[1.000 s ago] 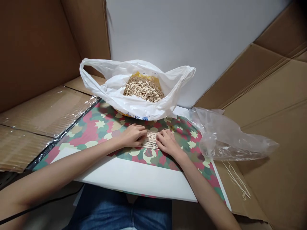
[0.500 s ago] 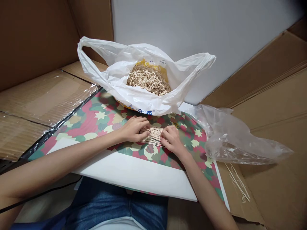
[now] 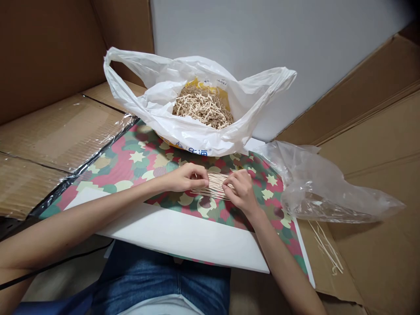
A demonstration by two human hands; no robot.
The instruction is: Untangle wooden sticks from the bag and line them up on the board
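A flat bundle of thin pale sticks (image 3: 215, 184) lies on a board with a red, green and cream star pattern (image 3: 131, 164). My left hand (image 3: 185, 178) has its fingers curled over the bundle's left end. My right hand (image 3: 242, 189) pinches the right end with bent fingers. Just behind the hands stands a white plastic bag (image 3: 183, 131), open at the top, holding a heap of tan stick-like pieces (image 3: 202, 108).
A crumpled clear plastic bag (image 3: 315, 186) lies at the board's right edge. A few loose thin sticks (image 3: 324, 249) rest on the cardboard to the right. Cardboard sheets (image 3: 49, 135) surround the board, a white wall is behind, and a white panel (image 3: 183, 238) covers the board's near edge.
Both hands have lifted from lying flat on the sticks to gripping the bundle's ends with curled fingers. The view shifted a little.
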